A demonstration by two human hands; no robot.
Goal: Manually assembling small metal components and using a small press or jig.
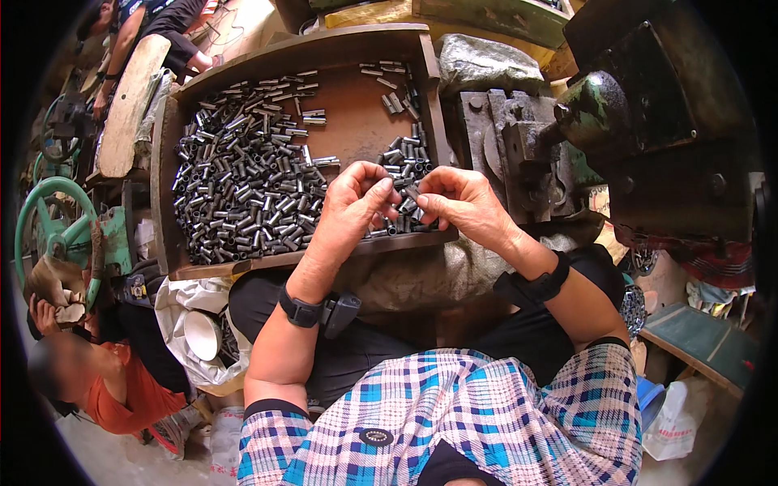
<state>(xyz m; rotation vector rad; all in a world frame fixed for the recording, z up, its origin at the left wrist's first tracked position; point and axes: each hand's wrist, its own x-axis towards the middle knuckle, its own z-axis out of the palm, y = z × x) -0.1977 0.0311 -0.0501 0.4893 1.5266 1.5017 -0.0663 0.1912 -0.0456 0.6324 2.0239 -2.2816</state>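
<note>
Over the front right part of a wooden tray (pixel 356 121), both my hands are raised close together. My right hand (pixel 470 204) pinches a short dark metal tube (pixel 413 194) between thumb and finger. Just left of it, my left hand (pixel 356 201) is closed, thumb against the curled fingers; whatever is in it is too small to make out. A heap of short metal tubes (pixel 251 186), dark and shiny, covers the tray's left side. A smaller pile of tubes (pixel 405 154) lies beyond my hands, and a few lie at the far right corner.
A dark, greasy press machine (pixel 600 113) stands right of the tray. To the left are a green handwheel (pixel 57 219) and a white sack (pixel 174 308) with a white bowl (pixel 203 335). A person in an orange shirt (pixel 134 381) sits at lower left; another person (pixel 162 24) is at upper left.
</note>
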